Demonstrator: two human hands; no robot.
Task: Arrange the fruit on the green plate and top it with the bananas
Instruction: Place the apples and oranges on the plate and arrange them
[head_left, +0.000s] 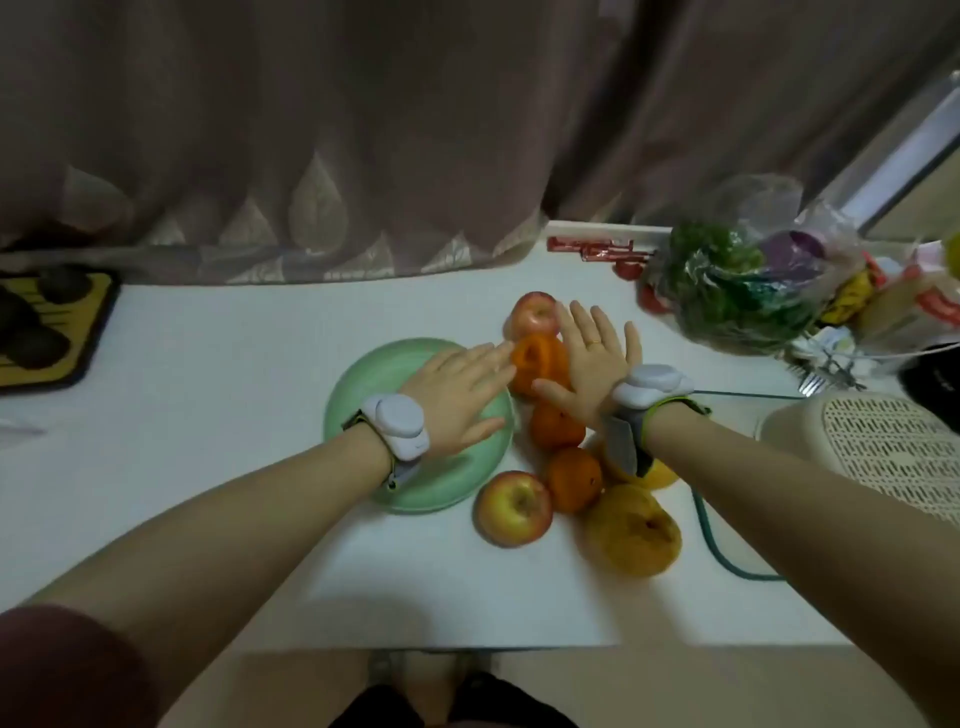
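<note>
- Your left hand (457, 392) hovers flat over the green plate (363, 384), fingers spread and gripping nothing; its fingertips reach just past the plate's right rim toward the top orange fruit (537, 364).
- Your right hand (592, 358) is also flat and empty, fingers splayed, lying over the right side of that same orange fruit, with its fingertips near the far apple (532, 314).
- The plate holds no fruit yet. All the fruit sits on the white table (208, 415) just right of the plate, in a loose line running away from you: near apple (514, 509), two oranges (571, 478), the top orange fruit, then the far apple. Two yellow fruits (631, 535) lie right of that line.
- The key relation: the top orange fruit lies between your two hands, touching or almost touching both. The plate is to its left, so the carry goes leftward, and the left hand is already on that side.
- I judge you are about to cup this fruit from both sides.
- Bananas: something yellow shows in the plastic bag (753, 280) at far right, but I cannot tell what it is.
</note>
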